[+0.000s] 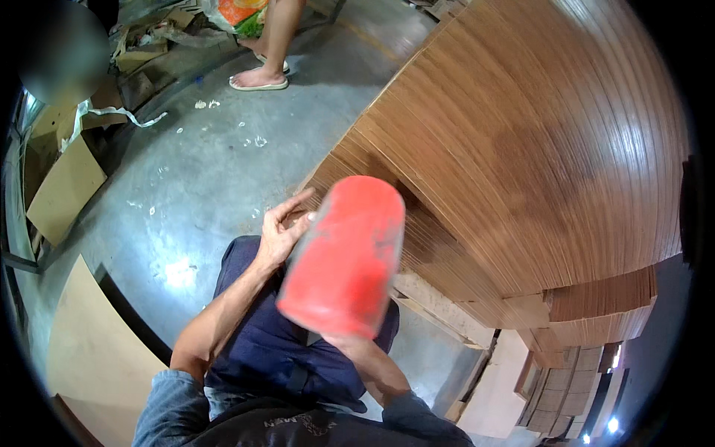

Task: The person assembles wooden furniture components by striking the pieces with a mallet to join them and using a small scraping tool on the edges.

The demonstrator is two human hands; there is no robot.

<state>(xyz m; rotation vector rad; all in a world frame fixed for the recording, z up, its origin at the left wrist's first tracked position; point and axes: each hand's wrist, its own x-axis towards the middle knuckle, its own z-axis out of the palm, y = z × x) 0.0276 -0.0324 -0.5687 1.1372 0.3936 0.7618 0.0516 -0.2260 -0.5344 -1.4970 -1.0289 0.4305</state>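
Note:
A red, tapering, round-ended container [344, 257] with dark scuffs is up in front of my lap, slightly blurred. My right hand [350, 343] holds it from the near end; the fingers are hidden behind it. Beside its left side is my left hand [285, 229], index finger stretched out toward the stack edge and the other fingers loosely bent and apart. I see nothing in that hand, and cannot tell whether its fingertips touch the container. Just beyond both hands rises a tall stack of brown wood-grain sheets [514, 141], its layered edge facing me.
Another person's leg and sandalled foot [261, 78] are on the grey concrete floor [186, 149] at the far side. Cardboard scraps [67, 179] lie at the left, with a pale board [104, 350] nearer me. More stacked boards [566, 395] stand at the lower right.

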